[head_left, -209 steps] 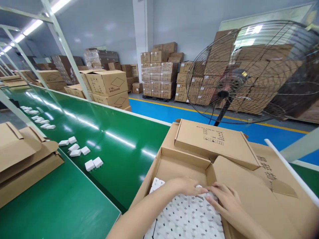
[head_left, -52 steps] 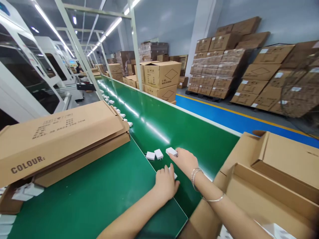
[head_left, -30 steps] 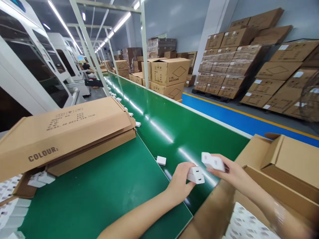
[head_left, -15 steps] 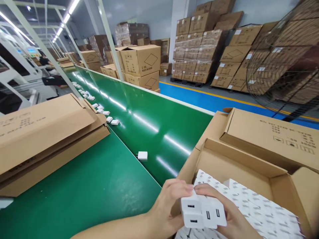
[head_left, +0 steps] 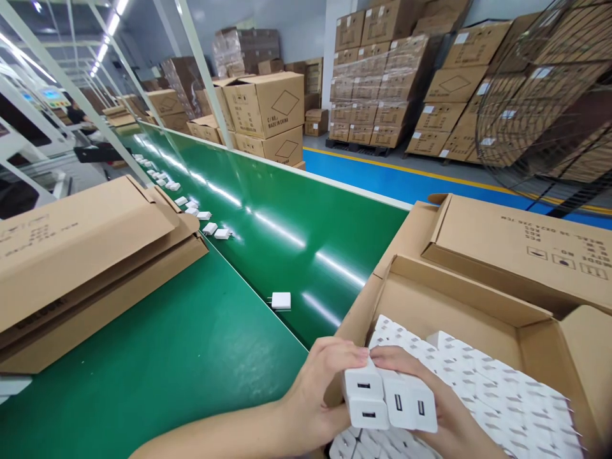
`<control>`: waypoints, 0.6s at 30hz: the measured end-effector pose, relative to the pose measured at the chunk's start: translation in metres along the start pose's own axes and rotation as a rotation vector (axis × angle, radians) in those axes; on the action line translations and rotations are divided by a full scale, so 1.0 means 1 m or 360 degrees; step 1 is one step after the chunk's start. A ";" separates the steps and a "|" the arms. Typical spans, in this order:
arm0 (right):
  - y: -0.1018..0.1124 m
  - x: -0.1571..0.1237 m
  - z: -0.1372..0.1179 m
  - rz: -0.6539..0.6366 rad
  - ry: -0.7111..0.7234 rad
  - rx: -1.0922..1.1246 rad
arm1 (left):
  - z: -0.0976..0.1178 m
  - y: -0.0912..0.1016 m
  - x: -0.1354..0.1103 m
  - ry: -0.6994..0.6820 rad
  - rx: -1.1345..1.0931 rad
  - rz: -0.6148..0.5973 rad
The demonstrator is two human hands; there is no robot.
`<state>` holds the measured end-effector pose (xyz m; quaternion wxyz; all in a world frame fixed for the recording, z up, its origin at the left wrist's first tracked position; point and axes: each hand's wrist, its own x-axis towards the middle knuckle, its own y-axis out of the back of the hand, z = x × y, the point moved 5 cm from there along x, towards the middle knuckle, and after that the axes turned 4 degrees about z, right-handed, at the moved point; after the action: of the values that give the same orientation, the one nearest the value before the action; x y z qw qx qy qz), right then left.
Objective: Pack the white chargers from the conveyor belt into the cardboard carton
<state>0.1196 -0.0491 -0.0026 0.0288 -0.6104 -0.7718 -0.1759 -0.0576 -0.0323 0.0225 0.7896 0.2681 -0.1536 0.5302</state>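
My left hand (head_left: pixel 318 382) is closed on two white USB chargers (head_left: pixel 367 398), stacked one over the other with their ports facing me. Pressed against them are two more USB chargers (head_left: pixel 410 403), side by side with upright ports, gripped by my right hand (head_left: pixel 440 389). The fingertips of both hands meet along the top of the group. Below and to the right, the open cardboard box (head_left: pixel 459 293) holds packed rows of white chargers (head_left: pixel 497 389), prongs up. One loose charger (head_left: pixel 281 301) lies on the green conveyor belt (head_left: pixel 268 255).
More chargers (head_left: pixel 191 207) lie along the belt's near edge, farther off. A flattened carton (head_left: pixel 95 248) rests on the green table (head_left: pixel 191 338) at left. Box flaps (head_left: pixel 521 242) stand at right. Stacked cartons (head_left: pixel 268 108) and a fan (head_left: pixel 535 115) are beyond the belt.
The view has shifted slightly. The lone charger on the belt appears a little farther right. Both hands keep their hold, with the grouped chargers slightly higher in view.
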 end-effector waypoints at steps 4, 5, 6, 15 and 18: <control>-0.001 -0.002 0.004 -0.0082 0.0079 -0.0001 | 0.002 -0.002 0.001 -0.0073 -0.0008 0.0003; -0.001 -0.003 0.005 -0.0101 0.0080 -0.0002 | 0.002 -0.002 0.001 -0.0082 -0.0036 0.0000; -0.001 -0.004 0.005 -0.0110 0.0065 -0.0003 | 0.003 -0.002 0.001 -0.0069 -0.0073 -0.0007; 0.022 0.008 -0.006 0.0052 -0.0021 -0.0246 | -0.031 0.003 0.029 0.0976 -0.0367 -0.0304; 0.060 0.033 0.005 0.0045 0.0085 -0.0647 | -0.038 -0.006 0.059 0.1161 -0.0113 -0.0543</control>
<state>0.1691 -0.0056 0.0151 -0.0722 -0.6094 -0.7108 -0.3438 -0.0304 0.0328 0.0219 0.8777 0.0566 0.1652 0.4463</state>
